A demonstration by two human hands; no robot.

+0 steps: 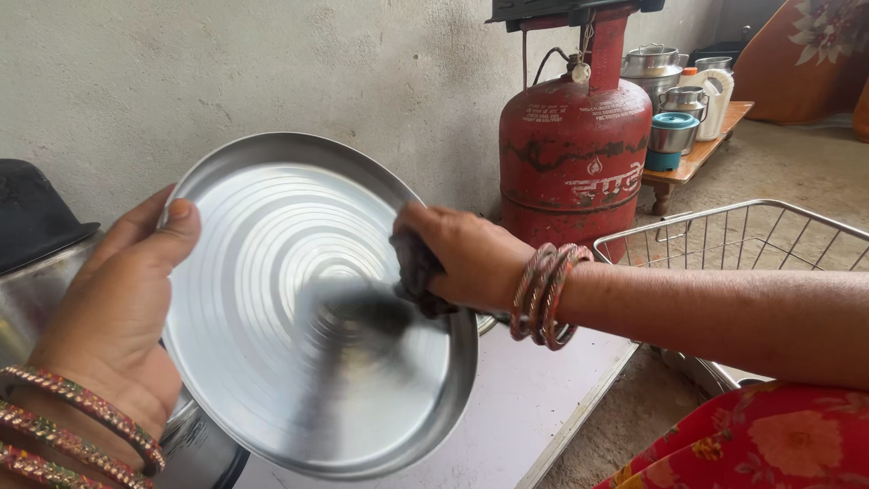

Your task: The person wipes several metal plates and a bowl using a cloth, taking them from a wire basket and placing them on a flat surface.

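**Steel plate in one hand, dark cloth in the other**

From the head camera, looking down: my left hand point(118, 308) grips the rim of a round steel plate point(299, 362), thumb hooked over the upper left edge and fingers behind it. The plate is tilted up toward me, its ringed inner face showing, held in the air above a white tabletop point(516, 407).

My right hand point(462, 258) is closed around a dark cloth point(416, 276), bunched in the fingers and pressed against the plate's inner face near its right rim. Bangles sit on both wrists.

Behind my left hand, at the left edge, part of a large steel vessel point(27, 290) shows, with a dark pan point(36, 213) above it. Against the wall behind the plate stands a red gas cylinder point(575, 149). To its right a low wooden shelf point(701, 149) carries several steel containers point(656, 63) and a steel tin with a teal lid point(673, 131). A wire basket point(742, 235) sits just beyond my right forearm, near the tabletop's edge. Red floral fabric point(769, 444) fills the lower right corner.
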